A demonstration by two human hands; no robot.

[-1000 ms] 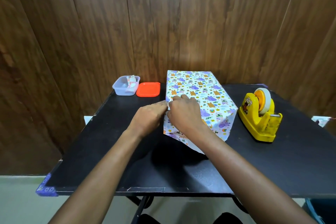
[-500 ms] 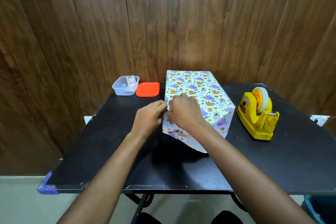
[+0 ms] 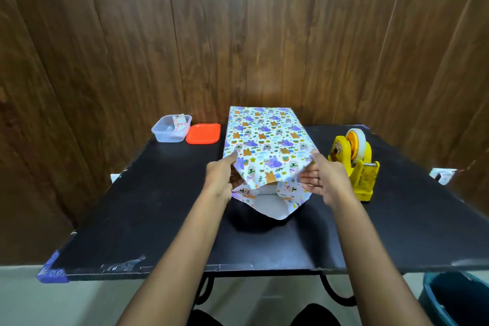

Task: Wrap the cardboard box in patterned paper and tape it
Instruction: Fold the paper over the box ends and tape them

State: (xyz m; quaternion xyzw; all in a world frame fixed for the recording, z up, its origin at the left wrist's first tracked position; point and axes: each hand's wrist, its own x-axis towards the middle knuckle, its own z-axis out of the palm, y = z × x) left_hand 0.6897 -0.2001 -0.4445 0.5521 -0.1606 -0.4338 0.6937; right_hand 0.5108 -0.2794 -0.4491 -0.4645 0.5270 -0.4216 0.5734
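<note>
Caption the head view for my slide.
Left hand and right hand press the side flaps of patterned paper inward, yellow tape dispenser nearby.

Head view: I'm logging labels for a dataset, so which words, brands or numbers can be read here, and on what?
No text can be read.
Sticker on the tape dispenser: too blurred to read.
Paper: printed animals and rainbows, no legible words.
Scrap in the container: too small to read.

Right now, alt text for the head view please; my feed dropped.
The left hand and right hand touch the near corners of the paper-wrapped box; its near-end flaps are unfolded. A yellow tape dispenser stands to its right, a clear container and orange lid back left.
</note>
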